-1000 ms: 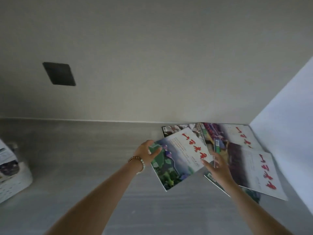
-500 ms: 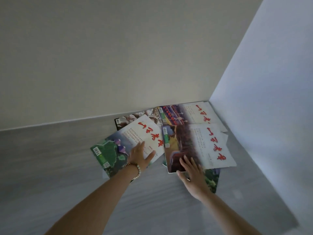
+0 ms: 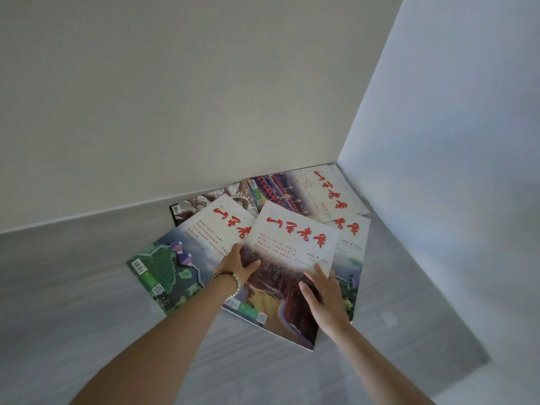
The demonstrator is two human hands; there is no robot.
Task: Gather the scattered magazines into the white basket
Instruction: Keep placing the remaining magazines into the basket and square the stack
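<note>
Several magazines with red brush lettering lie overlapping on the grey surface in the corner. The top magazine (image 3: 287, 252), with a red-brown landscape cover, sits in the middle of the pile. My left hand (image 3: 238, 264) grips its left edge, thumb on the cover. My right hand (image 3: 324, 293) lies flat on its lower right part, fingers spread. A green-cover magazine (image 3: 172, 270) pokes out to the left. A further magazine (image 3: 309, 191) lies at the back, and another (image 3: 352, 247) lies under the right side. The white basket is out of view.
A dark-edged magazine (image 3: 195, 206) lies against the back wall (image 3: 204, 97). A pale side wall (image 3: 453, 171) closes the right side. The grey wood-grain surface (image 3: 73, 287) stretches to the left and toward me.
The view has moved closer to the corner. The red-brown magazine has slid left onto the pile and turned. My left hand has shifted from the green magazine to its left edge, and my right hand now rests on it.
</note>
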